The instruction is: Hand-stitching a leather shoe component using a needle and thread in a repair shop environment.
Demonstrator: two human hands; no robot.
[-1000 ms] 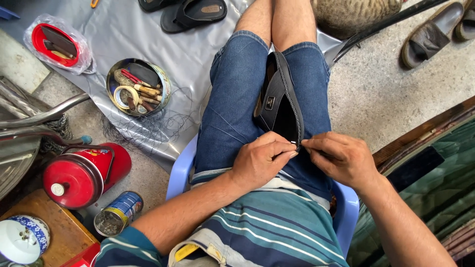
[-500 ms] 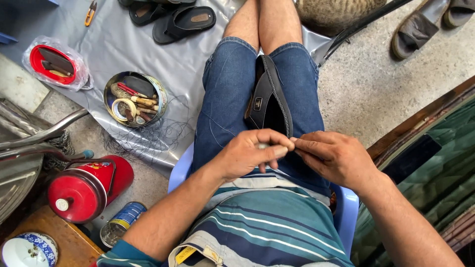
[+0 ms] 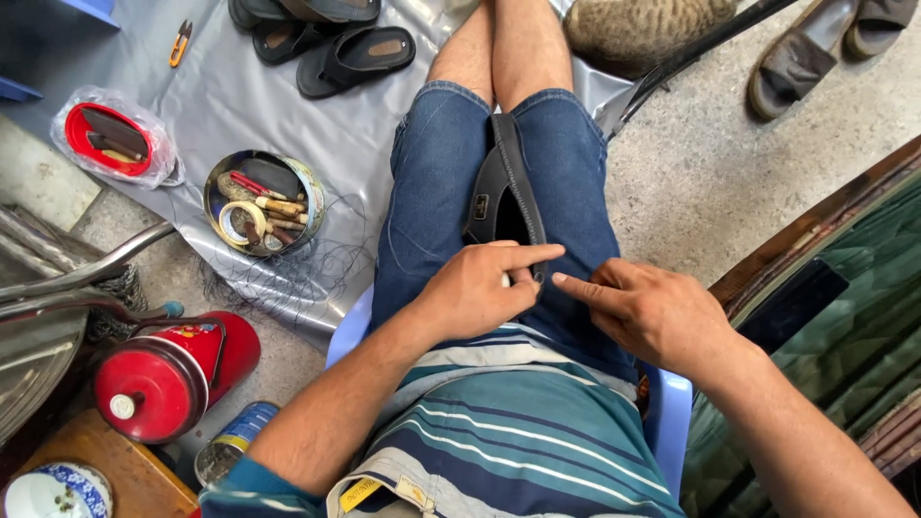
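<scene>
Grey tarp (image 3: 240,96) covers the floor at 10 o'clock, with a round tin (image 3: 264,201) of tools on it. The black shoe (image 3: 504,197) lies wedged between the thighs. Left hand (image 3: 475,288) pinches its near edge, forefinger pointing out; right hand (image 3: 652,312) sits at 3 o'clock, loosely curled, fingertip just beside the shoe.

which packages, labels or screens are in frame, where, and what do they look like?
Small metal badge: on the black sandal held in the lap, square, silvery.
Tin can: on the floor at lower left, round, blue with a yellow band.
Plastic bag: on the grey sheet at upper left, clear, around a red lid.
Round tin: on the grey sheet, metal, full of tools.
Yellow tag: bottom edge, on the shirt hem.
No screens.
</scene>
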